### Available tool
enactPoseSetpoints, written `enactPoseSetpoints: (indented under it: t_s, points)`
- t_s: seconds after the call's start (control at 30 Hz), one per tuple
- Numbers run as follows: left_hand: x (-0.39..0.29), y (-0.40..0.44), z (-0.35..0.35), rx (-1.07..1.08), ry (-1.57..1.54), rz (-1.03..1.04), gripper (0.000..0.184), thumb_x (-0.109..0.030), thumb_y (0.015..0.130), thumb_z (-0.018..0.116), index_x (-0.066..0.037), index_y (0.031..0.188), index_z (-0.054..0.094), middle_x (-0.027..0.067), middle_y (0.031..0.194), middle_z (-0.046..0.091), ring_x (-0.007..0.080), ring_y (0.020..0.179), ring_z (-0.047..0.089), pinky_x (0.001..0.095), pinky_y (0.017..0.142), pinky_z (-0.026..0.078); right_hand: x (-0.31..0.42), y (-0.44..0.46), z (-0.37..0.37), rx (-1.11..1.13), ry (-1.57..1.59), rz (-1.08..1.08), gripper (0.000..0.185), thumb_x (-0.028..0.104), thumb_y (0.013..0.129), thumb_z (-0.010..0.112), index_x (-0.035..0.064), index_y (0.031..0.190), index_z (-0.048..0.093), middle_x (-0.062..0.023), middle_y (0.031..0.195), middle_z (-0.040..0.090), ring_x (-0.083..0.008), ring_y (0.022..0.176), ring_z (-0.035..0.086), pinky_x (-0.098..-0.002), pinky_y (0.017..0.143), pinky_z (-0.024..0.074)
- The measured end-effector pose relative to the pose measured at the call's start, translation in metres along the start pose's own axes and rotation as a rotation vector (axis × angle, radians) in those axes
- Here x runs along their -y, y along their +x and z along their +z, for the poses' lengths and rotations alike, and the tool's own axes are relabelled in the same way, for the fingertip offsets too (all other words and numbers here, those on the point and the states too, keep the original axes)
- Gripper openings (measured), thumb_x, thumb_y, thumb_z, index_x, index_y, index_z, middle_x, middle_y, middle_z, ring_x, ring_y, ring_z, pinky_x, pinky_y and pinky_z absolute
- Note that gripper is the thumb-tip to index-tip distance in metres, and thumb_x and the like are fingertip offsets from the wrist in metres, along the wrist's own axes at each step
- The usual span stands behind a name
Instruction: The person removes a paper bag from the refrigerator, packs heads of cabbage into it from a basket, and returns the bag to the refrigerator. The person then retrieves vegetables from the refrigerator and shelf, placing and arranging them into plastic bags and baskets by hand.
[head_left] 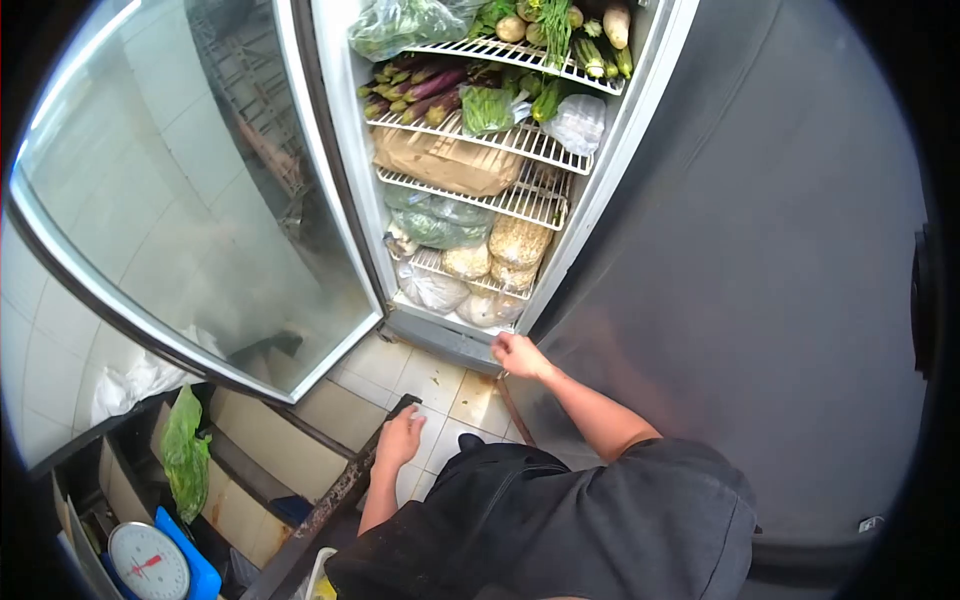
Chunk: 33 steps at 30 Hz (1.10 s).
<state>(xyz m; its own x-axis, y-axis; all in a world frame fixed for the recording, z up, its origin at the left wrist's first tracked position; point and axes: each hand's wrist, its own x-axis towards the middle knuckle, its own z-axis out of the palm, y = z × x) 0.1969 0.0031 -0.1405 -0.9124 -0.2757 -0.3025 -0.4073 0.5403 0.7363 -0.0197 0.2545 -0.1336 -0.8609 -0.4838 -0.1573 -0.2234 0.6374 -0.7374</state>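
My right hand hovers in front of the fridge's lower sill, its fingers loosely curled and nothing visible in them. Lower and to the left, my left hand is beside the end of a dark, rusty-edged frame; its fingers are slightly bent and apart, and I see nothing in it. The upright fridge stands with its glass door swung out to the left. Nearest my right hand, on the bottom level, are cloudy plastic bags. Above them sit bags of pale, sprout-like food.
Higher shelves hold purple eggplants, a brown paper package and bagged greens. At lower left are a dial scale and a leafy green vegetable. A large dark panel borders my right side. Tiled floor shows ahead.
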Motion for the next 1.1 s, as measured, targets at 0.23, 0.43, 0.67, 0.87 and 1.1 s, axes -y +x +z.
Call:
enactPoseSetpoints:
  t_s: [0.23, 0.43, 0.67, 0.87, 1.1]
  points:
    - [0.008, 0.011, 0.002, 0.201, 0.077, 0.101, 0.040, -0.032, 0.094, 0.061, -0.004, 0.123, 0.063, 0.0213, 0.100, 0.071, 0.0385, 0.097, 0.068, 0.0450, 0.089, 0.052, 0.004, -0.015, -0.046, 0.302, -0.182, -0.115, 0.027, 0.026, 0.092, 0.060, 0.0038, 0.105, 0.066, -0.0210, 0.097, 0.070, -0.0350, 0.093, 0.068, -0.0439, 0.082, 0.0528]
    - [0.039, 0.026, -0.051, 0.365, 0.169, 0.033, 0.037, -0.029, 0.091, 0.066, -0.002, 0.115, 0.067, 0.0248, 0.101, 0.069, 0.0407, 0.100, 0.066, 0.0444, 0.090, 0.052, 0.026, -0.052, -0.123, 0.619, -0.130, 0.006, 0.046, 0.038, 0.093, 0.065, 0.0028, 0.122, 0.061, -0.0156, 0.113, 0.070, -0.0274, 0.104, 0.067, -0.0398, 0.090, 0.0527]
    - [-0.017, 0.133, -0.121, 0.229, 0.141, 0.442, 0.039, -0.027, 0.091, 0.067, 0.003, 0.116, 0.065, 0.0240, 0.110, 0.069, 0.0360, 0.100, 0.068, 0.0443, 0.086, 0.052, 0.065, -0.148, -0.224, 0.498, -0.249, 0.417, 0.051, 0.042, 0.091, 0.067, 0.0053, 0.126, 0.060, -0.0126, 0.113, 0.069, -0.0233, 0.105, 0.065, -0.0374, 0.091, 0.0515]
    - [-0.225, 0.197, -0.173, -0.105, 0.114, 1.037, 0.036, -0.022, 0.089, 0.069, 0.001, 0.116, 0.063, 0.0210, 0.114, 0.065, 0.0356, 0.106, 0.064, 0.0412, 0.090, 0.051, 0.046, -0.158, -0.251, 0.485, -0.037, 0.567, 0.061, 0.044, 0.092, 0.065, 0.0082, 0.140, 0.052, -0.0085, 0.124, 0.064, -0.0202, 0.111, 0.060, -0.0341, 0.093, 0.0498]
    - [-0.418, 0.242, -0.157, -0.440, 0.400, 0.843, 0.065, -0.044, 0.087, 0.067, -0.005, 0.136, 0.052, 0.0272, 0.139, 0.048, 0.0455, 0.122, 0.052, 0.0498, 0.100, 0.046, 0.026, -0.150, -0.265, 0.461, -0.133, 0.528, 0.062, 0.050, 0.093, 0.062, 0.0108, 0.139, 0.054, -0.0105, 0.124, 0.065, -0.0229, 0.119, 0.058, -0.0355, 0.099, 0.0463]
